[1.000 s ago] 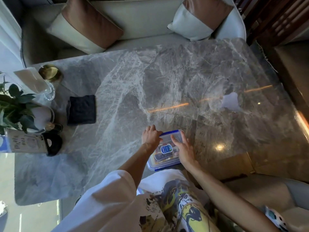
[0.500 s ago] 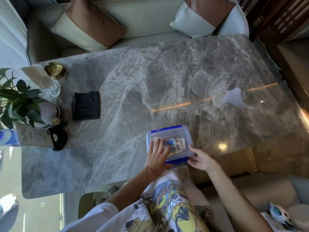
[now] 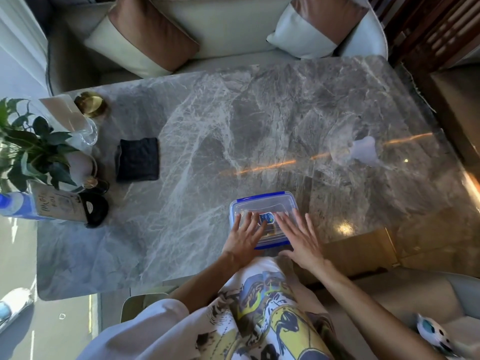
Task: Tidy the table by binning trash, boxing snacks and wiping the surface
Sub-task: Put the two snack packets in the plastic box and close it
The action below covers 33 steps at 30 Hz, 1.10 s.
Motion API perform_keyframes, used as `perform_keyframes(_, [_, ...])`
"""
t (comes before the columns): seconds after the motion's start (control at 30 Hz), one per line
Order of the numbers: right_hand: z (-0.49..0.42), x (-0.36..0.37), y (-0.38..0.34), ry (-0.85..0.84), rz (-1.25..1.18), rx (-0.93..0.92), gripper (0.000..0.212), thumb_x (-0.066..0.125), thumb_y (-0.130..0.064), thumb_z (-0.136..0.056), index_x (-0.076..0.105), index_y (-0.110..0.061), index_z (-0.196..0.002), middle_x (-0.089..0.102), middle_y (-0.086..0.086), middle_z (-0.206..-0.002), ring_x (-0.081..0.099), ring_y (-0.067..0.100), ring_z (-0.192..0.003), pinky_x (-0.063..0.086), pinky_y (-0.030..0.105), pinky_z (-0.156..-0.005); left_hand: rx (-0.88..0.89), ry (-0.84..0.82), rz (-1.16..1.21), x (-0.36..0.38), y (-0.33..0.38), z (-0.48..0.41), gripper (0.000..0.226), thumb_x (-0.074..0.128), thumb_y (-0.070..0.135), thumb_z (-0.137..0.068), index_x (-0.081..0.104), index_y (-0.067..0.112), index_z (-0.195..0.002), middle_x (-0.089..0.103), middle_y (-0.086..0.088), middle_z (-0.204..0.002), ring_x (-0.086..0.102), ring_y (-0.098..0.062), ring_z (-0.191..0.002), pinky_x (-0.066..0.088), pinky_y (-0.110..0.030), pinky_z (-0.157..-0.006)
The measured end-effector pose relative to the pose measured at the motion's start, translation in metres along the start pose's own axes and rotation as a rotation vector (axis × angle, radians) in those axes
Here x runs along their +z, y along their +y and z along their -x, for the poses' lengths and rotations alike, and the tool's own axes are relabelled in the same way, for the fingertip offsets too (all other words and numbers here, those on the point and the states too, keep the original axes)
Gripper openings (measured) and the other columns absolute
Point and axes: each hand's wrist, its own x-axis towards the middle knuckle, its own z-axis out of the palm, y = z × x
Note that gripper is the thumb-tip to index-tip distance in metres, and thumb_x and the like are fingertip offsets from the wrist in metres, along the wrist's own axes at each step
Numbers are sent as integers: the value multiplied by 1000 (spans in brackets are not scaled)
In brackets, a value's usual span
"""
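A clear plastic snack box (image 3: pixel 263 203) with a blue-rimmed lid sits near the front edge of the grey marble table (image 3: pixel 233 131). Snack packets, one with a blue label, show through the lid. My left hand (image 3: pixel 242 240) lies flat on the lid's left half, fingers spread. Spread the same way, my right hand (image 3: pixel 298 237) rests on the lid's right half. A dark folded cloth (image 3: pixel 137 159) lies apart at the table's left.
At the left edge stand a potted plant (image 3: pixel 33 152), a clear glass jug (image 3: pixel 78 126), a gold dish (image 3: pixel 91 103), a lying bottle with a black cap (image 3: pixel 52 206). A sofa with cushions (image 3: pixel 145 35) runs behind the table. A cardboard box (image 3: pixel 363 245) sits by my right.
The box has shifted slightly away from the table's edge. My right hand moved from the box's right side onto the lid, and both palms now lie flat on top.
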Motion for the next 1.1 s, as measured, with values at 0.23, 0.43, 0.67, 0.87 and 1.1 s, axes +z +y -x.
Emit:
perform_keyframes(0.23, [-5, 0, 2, 32, -91, 61, 117, 87, -28, -62, 13, -25, -153, 43, 1, -149, 34, 20, -142, 2, 43, -121, 24, -3, 85, -3, -2, 0, 79, 40, 54, -94, 1, 21, -153, -1, -17, -161, -5, -38, -148, -4, -55, -120])
perform_keyframes(0.43, [-6, -15, 4, 119, -266, 9, 92, 75, -26, -79, 17, -30, -150, 37, -5, -151, 27, 17, -144, -6, 36, -120, -18, 167, 293, -16, -2, 4, 66, 50, 41, -93, 24, 20, -150, 24, -12, -157, 17, -33, -147, 3, -51, -121])
perform_keyframes(0.67, [-23, -38, 52, 18, -1389, 662, 67, 53, -46, -93, 22, -29, -150, 33, 2, -155, 37, 21, -139, 32, 44, -114, -915, 307, 1185, -16, -16, 17, 55, 53, 31, -95, 39, 5, -142, 45, -18, -145, 44, -32, -134, 36, -41, -111])
perform_keyframes(0.87, [-43, -34, 58, -349, -1634, 722, 66, 39, -59, -93, 36, -19, -145, 43, 8, -148, 45, 26, -130, 37, 41, -104, -1034, 77, 1794, -16, -10, 23, 31, 45, 43, -97, 60, 19, -112, 62, -6, -103, 55, -22, -97, 41, -31, -75])
perform_keyframes(1.1, [-47, -49, 44, -358, -1581, 665, 63, 37, -54, -96, 31, -17, -147, 37, 10, -152, 40, 28, -135, 36, 39, -102, -932, 217, 1867, -11, -8, 29, 29, 52, 23, -97, 59, 12, -123, 67, -1, -92, 61, -14, -82, 51, -28, -72])
